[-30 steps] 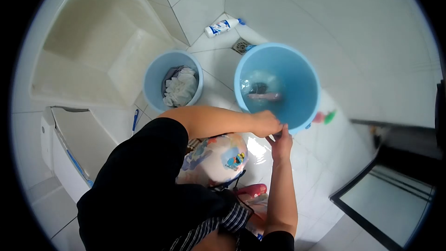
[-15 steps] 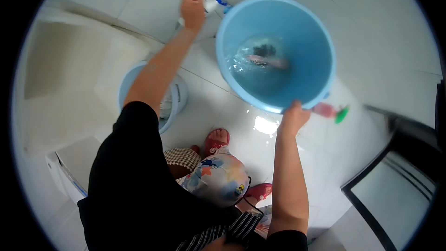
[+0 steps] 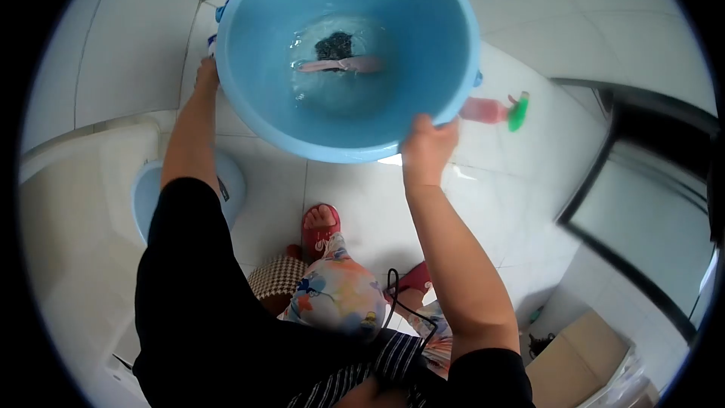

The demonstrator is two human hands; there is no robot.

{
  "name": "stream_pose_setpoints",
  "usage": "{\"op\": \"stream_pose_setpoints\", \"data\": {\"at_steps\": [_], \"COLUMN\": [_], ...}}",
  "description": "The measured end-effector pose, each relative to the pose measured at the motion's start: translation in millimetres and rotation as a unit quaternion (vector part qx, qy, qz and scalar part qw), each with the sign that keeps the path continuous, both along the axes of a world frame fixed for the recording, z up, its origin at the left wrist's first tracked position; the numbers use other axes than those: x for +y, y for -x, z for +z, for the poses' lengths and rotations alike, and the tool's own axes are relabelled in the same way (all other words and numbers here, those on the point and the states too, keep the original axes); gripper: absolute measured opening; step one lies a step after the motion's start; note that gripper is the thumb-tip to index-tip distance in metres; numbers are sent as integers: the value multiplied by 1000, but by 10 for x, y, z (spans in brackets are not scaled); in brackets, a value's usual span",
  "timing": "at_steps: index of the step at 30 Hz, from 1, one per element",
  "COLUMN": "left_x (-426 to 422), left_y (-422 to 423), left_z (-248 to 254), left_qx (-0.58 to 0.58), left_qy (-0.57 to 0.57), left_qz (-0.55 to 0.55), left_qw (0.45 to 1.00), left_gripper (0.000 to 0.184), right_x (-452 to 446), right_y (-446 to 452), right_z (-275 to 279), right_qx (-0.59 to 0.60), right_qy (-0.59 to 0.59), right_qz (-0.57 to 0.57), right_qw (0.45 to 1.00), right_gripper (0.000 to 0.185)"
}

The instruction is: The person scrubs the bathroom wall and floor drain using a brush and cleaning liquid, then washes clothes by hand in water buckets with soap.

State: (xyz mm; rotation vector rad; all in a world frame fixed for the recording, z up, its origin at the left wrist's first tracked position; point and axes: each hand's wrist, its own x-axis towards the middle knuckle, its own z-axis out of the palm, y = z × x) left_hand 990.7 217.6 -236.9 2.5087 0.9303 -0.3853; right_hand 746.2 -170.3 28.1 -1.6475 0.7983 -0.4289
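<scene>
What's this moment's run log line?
Right hand: gripping blue bucket rim; left hand: at bucket's left side, grip unclear; contents: water, pink item, dark clump; spray bottle: right of bucket

large bucket point(image 3: 332, 154) — open mouth, reachable from above | spray bottle point(image 3: 485, 111) — obstructs right-hand side

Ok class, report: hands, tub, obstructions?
Right grip on large round blue plastic tub; left grip partly hidden at its side. Water inside. Possible obstacle: green-topped pink spray bottle beside tub.
</scene>
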Motion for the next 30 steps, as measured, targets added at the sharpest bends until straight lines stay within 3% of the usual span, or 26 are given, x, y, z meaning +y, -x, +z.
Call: {"op": "stream_pose_setpoints", "data": {"at_steps": [1, 4, 6, 7, 9, 10, 12, 14, 16, 18, 20, 22, 24, 27, 28, 30], "left_x": [-49, -4, 82, 82, -281, -404, -586, -751, -1077, -1290, -1347, -1508, -1612, -1736, -1732, -1718], "left_y": [54, 162, 268, 379, 753, 888, 1118, 1281, 1503, 1601, 1566, 1535, 1562, 1593, 1635, 1847], "left_z": [43, 115, 434, 675, 1591, 1976, 2593, 2921, 3251, 3350, 3125, 3010, 2864, 2616, 2581, 2649], "left_qx": [-5, -87, -143, -152, -325, -332, -466, -488, -480, -395, -379, -337, -295, -235, -241, -379], "left_qy": [2, 172, 272, 267, 216, 213, 162, 160, 53, 78, 58, 64, 68, -68, -68, -72], "left_qz": [-7, -2, -1, -9, -96, -108, -220, -265, -410, -483, -510, -530, -550, -570, -571, -588], "left_qw": [1000, 981, 952, 952, 916, 913, 842, 816, 774, 778, 770, 775, 778, 784, 782, 711], "left_gripper": [66, 68, 72, 72, 57, 57, 72, 71, 71, 71, 70, 69, 67, 55, 55, 46], "right_x": [-9, -30, -38, -44, -31, -19, -27, -27, 43, 43, -98, -380, -746, -1106, -1174, -1177], "right_y": [6, -13, -43, -44, -49, -38, 4, 75, 400, 1009, 1577, 2155, 2626, 3079, 3208, 3312], "right_z": [4, -72, -151, -163, -73, 13, 162, 239, 15, 75, -123, 220, 398, 798, 854, 913], "right_qx": [-9, 17, 15, 55, 85, 130, 167, 292, 227, 218, 235, 278, 329, 347, 334, 313], "right_qy": [16, 35, 13, 20, 22, 42, 57, -20, -48, -186, 16, 158, 252, 290, 297, 270], "right_qz": [12, 17, 5, 13, 13, 19, 16, 99, 102, 220, 367, 404, 376, 295, 263, 202], "right_qw": [1000, 999, 1000, 998, 996, 990, 984, 951, 967, 933, 900, 857, 829, 842, 855, 888], "right_gripper": [35, 35, 36, 39, 43, 51, 60, 78, 85, 85, 80, 72, 58, 53, 49, 45]}}
